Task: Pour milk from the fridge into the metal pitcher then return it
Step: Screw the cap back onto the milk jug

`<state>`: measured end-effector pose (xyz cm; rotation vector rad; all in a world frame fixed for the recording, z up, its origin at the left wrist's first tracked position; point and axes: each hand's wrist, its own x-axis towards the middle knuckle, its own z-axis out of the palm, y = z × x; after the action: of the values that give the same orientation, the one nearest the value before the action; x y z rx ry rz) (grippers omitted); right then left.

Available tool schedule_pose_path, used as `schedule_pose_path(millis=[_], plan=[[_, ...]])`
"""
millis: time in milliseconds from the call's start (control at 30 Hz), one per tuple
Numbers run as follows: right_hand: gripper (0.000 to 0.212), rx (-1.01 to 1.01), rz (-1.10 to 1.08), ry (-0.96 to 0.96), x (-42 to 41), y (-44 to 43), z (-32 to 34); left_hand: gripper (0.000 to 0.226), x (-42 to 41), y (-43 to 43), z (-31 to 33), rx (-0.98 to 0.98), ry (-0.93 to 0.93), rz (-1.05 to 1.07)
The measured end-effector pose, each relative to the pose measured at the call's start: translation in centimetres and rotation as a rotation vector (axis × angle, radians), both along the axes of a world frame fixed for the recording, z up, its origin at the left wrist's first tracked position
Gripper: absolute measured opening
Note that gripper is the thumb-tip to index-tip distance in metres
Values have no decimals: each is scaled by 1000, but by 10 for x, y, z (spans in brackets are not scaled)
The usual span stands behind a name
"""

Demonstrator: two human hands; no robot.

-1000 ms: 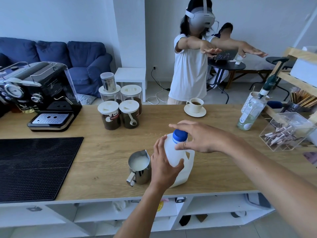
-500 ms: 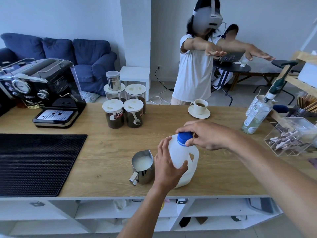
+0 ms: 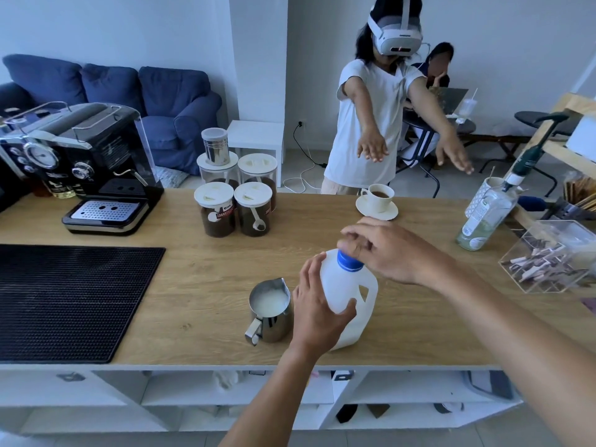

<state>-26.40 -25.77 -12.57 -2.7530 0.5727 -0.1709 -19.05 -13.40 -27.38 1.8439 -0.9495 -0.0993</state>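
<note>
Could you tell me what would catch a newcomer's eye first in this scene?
Two bare hands at the wooden counter's near edge: the left hand grips the white plastic milk jug, the right hand is on its blue cap. Beside them stands the steel pitcher of milk; beyond the counter a person in a white headset stretches both arms.

I see a bright, evenly lit room in soft, cool daylight; its source lies outside my view. Shadows are faint, only a soft one under the milk jug (image 3: 350, 304) on the wooden counter (image 3: 200, 285). The metal pitcher (image 3: 270, 312) and the espresso machine (image 3: 80, 162) on the far left carry small highlights. My wide lens bows the counter edge and stretches my right forearm (image 3: 516, 333). The right hand (image 3: 392, 251) blurs slightly at the fingers.
</note>
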Motion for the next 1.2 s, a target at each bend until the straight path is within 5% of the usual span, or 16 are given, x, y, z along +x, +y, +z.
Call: schedule_pose_path(millis=[133,267,467,667,867,1067,1200], plan=[[43,-28,0,70,-1,2,-7,93,-1,-1,-1,-3,13,-2],[51,-337,-136,12,6,22,-16,92,3,0,0,0,12,-19],[46,-23,52,70,-6,0,-8,92,3,0,1,2,11,-14],[46,-242,-57,-62,-5,11,-26,90,7,1,2,14,-2,-46],[62,37,19,-35,-10,2,-23,92,2,0,-3,0,-7,0],[48,-230,-116,-140,-9,15,-41,91,5,1,-2,-1,-17,-20],[50,-50,-107,-181,-9,15,-50,92,2,2,-4,-2,-37,11]])
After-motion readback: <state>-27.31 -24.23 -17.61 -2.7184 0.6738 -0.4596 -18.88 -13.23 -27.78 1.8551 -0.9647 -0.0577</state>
